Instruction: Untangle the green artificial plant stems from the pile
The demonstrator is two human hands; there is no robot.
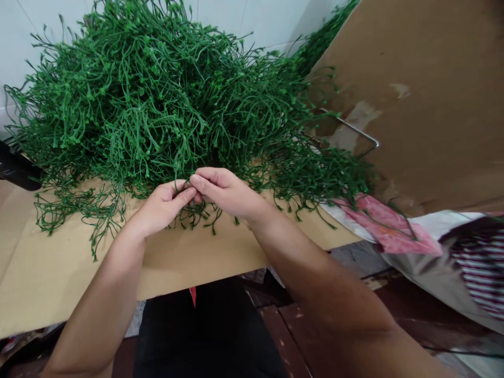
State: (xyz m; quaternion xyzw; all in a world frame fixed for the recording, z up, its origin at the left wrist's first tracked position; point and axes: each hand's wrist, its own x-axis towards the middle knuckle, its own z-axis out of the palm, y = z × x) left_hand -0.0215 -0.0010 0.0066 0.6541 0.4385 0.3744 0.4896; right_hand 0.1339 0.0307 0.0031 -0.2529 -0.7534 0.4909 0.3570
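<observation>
You are pinching a thin green stem (187, 184) — left hand (167, 203) and right hand (222, 190) meeting at closed fingertips, over the cardboard sheet (197, 262), just before the heaped green sprigs (149, 105), a brown panel (433, 105) rising on your right.

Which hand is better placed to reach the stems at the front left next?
Probably the left hand: it is nearer those green stems, while the right hand would have to reach past it. The hands meet, so it may need freeing first.
</observation>
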